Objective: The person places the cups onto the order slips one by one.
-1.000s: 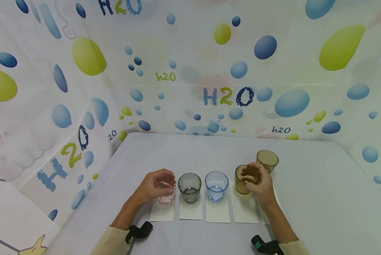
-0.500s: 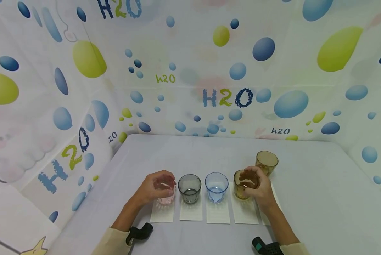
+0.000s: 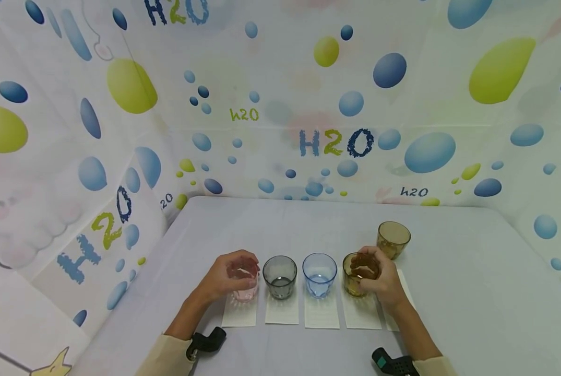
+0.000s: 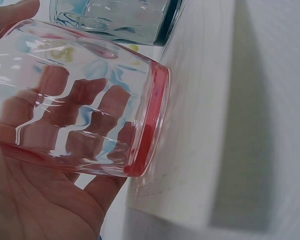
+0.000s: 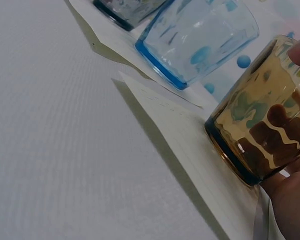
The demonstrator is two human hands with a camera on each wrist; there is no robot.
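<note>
My left hand (image 3: 221, 277) curls round a clear pink-tinted glass (image 4: 105, 115), whose red base sits at the upper part of the leftmost paper slip (image 3: 239, 314). On the other side, my right hand (image 3: 388, 284) grips an amber glass (image 3: 350, 284) over the upper part of the fourth slip (image 3: 363, 315). Thumb and fingers are on opposite sides of it, and the fingers show through the glass in the right wrist view. A smoky grey glass (image 3: 279, 284) and a blue glass (image 3: 319, 279) stand upright between the hands, each on its own slip.
Behind my right hand stands a second amber glass (image 3: 394, 240). A fifth paper slip (image 3: 406, 292) lies partly under my right forearm. The white-covered table (image 3: 261, 222) ends at a printed backdrop at the back and left.
My right hand has brought the amber glass slightly left and nearer to me, away from the second amber glass. The left hand and the pink glass stay in place.
</note>
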